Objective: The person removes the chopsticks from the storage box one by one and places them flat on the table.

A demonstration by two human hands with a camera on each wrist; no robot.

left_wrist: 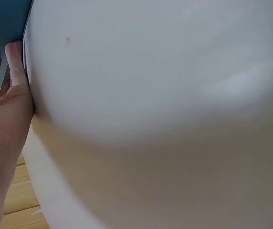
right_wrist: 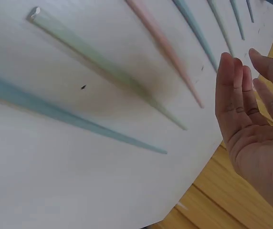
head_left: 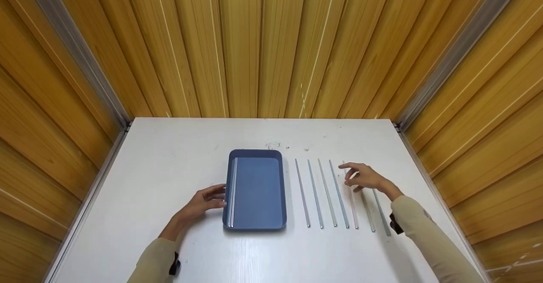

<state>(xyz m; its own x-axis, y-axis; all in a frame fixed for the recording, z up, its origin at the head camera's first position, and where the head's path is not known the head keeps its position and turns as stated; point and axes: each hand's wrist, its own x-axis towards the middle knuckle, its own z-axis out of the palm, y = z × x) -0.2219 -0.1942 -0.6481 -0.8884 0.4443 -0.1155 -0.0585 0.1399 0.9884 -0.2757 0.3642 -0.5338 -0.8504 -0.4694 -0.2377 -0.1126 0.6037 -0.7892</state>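
A blue rectangular tray [head_left: 261, 194] lies lengthwise on the white table, with pale chopsticks [head_left: 233, 189] along its left inner side. My left hand [head_left: 205, 200] is at the tray's left wall, its fingers against the side; the left wrist view shows those fingers [left_wrist: 15, 64] fairly straight. To the right of the tray, several pastel chopsticks lie in a spaced row, among them a pink chopstick [right_wrist: 162, 40], a green chopstick [right_wrist: 93, 57] and a blue chopstick [right_wrist: 55, 107]. Above the right part of this row hovers my right hand [head_left: 362, 177], fingers loosely bent and nothing between them.
Wood-patterned panels [head_left: 280, 49] rise behind and on both sides of the white table [head_left: 191, 147]. Small dark marks [head_left: 273, 145] dot the tabletop beyond the tray.
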